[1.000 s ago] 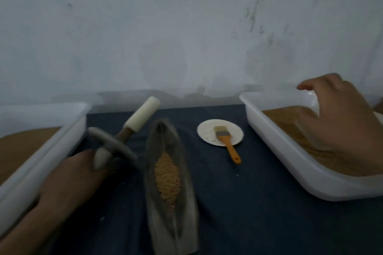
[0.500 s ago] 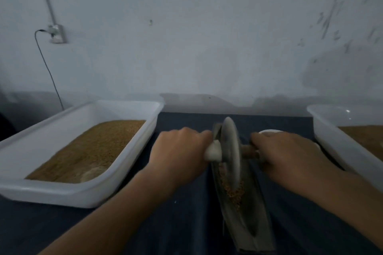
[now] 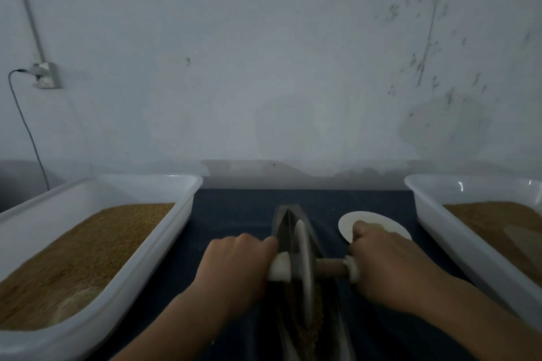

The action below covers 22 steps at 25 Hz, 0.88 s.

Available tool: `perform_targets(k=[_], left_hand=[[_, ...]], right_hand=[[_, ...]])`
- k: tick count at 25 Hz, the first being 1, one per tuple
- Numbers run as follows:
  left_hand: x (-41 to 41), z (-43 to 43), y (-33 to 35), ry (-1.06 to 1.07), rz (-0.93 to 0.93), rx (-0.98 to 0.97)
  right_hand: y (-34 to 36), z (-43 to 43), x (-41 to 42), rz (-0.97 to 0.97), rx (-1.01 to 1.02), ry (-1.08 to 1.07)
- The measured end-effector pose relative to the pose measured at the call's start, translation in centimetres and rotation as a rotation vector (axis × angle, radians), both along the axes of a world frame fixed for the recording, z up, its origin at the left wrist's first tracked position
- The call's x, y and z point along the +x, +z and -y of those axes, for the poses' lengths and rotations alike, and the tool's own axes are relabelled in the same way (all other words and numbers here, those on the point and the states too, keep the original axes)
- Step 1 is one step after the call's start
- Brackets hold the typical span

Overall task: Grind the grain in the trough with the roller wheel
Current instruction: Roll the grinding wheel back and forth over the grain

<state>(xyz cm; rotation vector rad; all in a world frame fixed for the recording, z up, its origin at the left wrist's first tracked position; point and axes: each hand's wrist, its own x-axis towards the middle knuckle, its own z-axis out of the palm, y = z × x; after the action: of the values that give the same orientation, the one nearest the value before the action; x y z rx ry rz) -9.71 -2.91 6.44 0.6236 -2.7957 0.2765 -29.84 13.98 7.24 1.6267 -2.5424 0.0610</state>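
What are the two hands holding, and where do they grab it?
The roller wheel, by its handles: the left hand grips the left end, the right hand the right end.

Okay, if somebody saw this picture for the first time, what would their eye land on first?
Dead centre, the left hand and right hand grip the two handles of the roller wheel, whose disc stands upright in the narrow trough over a line of grain. Flanking them on the dark cloth, the left tub and right tub, both big and white, hold more brown grain.
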Motion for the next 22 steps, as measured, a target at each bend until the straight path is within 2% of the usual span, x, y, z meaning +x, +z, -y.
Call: perform_targets(k=[5, 8, 14, 22], left_hand=[[-3.1, 2.0, 1.1, 0.145, 0.062, -0.045], [-2.9, 2.0, 1.2, 0.110, 0.106, -0.074], [-2.2, 0.8, 0.9, 0.034, 0.076, -0.208], [-0.4, 1.4, 0.6, 0.013, 0.058, -0.125]], right_hand=[[1.0, 3.4, -0.5, -0.116, -0.032, -0.089], [0.9, 3.1, -0.6, -0.099, 0.003, -0.073], [-0.5, 2.9, 0.4, -0.099, 0.024, 0.019], [0.4, 0.4, -0.3, -0.012, 0.040, 0.095]])
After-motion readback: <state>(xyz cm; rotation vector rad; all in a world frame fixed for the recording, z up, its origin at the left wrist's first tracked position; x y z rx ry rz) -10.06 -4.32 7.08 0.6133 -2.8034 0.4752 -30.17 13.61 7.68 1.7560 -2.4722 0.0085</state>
